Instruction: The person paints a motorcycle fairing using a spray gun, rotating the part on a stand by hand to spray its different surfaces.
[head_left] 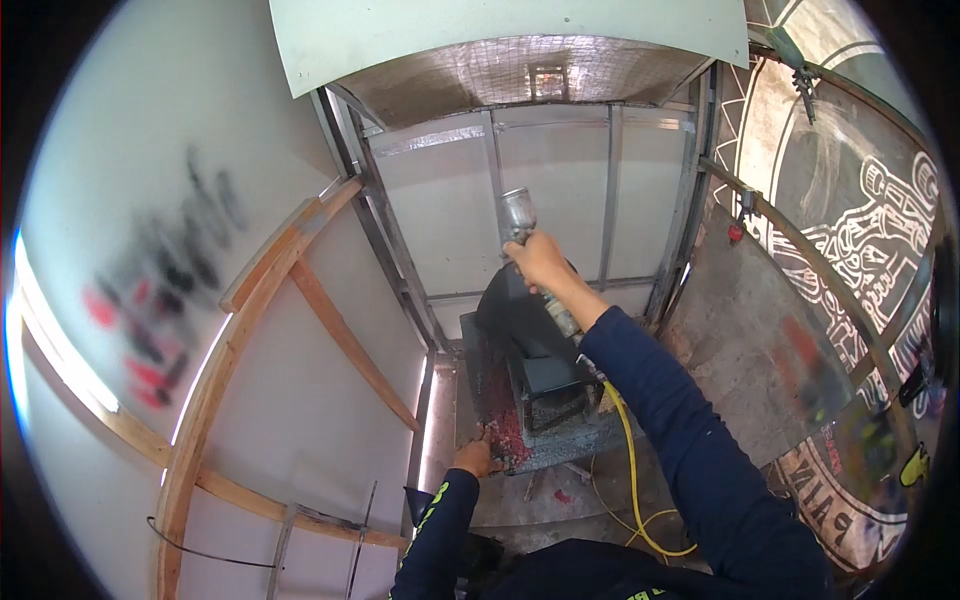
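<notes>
A spray gun (519,212) with a translucent cup on top is in my right hand (543,262), whose fingers are wrapped round its handle. A yellow hose (630,450) runs from below the gun down to the floor. Beneath and behind my right hand stands a dark curved piece (508,306), partly hidden by my arm. It rests with a dark box-like part on a paint-spattered board (575,446). My left hand (475,457) touches the board's red-stained left corner, with a finger reaching forward; whether it grips the edge is too small to tell.
Wooden framing (215,385) and a paint-marked white panel (130,200) stand at the left. Metal studs (612,195) cross the back wall under a pale hood (450,22). At the right are a grey panel (750,335) and a rail (835,270) with a red-tipped item hanging.
</notes>
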